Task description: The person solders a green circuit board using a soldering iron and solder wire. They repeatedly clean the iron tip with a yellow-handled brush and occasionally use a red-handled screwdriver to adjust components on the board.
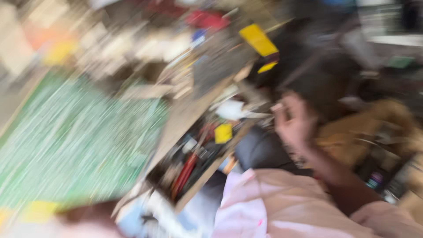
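Super blurry shot over a cluttered wooden drawer (207, 174)

Right hand (294, 123) has fingers curled; can't tell what it's holding or which way that points.

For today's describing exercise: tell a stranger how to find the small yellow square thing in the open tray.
Start at the big green mat. Along its right edge lies a long wooden tray crammed with tools. The yellow square sits near the tray's upper end, left of the right hand; it is the tray's only bright yellow thing, among dark and red tools.
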Action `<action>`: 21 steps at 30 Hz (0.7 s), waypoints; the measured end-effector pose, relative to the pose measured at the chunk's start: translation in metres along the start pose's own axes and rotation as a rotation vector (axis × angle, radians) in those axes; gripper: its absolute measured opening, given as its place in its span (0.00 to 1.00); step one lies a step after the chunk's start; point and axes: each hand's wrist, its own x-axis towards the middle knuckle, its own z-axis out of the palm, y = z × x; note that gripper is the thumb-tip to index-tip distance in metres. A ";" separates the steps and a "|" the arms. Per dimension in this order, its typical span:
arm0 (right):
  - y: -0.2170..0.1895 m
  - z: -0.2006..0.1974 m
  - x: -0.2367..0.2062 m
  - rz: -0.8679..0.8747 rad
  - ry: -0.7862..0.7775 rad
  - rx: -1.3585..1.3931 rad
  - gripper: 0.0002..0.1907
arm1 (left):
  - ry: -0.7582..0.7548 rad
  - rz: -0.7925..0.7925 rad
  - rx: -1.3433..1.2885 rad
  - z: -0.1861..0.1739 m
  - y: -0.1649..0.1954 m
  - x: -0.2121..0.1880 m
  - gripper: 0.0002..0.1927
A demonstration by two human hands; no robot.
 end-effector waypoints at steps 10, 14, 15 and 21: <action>-0.023 0.042 0.042 -0.075 -0.077 0.322 0.25 | 0.016 0.005 -0.067 -0.007 0.026 0.025 0.04; -0.016 0.042 0.053 -0.058 -0.085 0.320 0.28 | 0.036 0.097 0.072 -0.008 0.027 0.022 0.05; -0.014 0.042 0.057 -0.041 -0.088 0.324 0.28 | 0.035 0.105 0.095 -0.007 0.031 0.024 0.09; 0.002 0.052 0.080 0.043 -0.073 0.419 0.23 | -0.021 -0.322 0.037 -0.003 0.042 0.035 0.07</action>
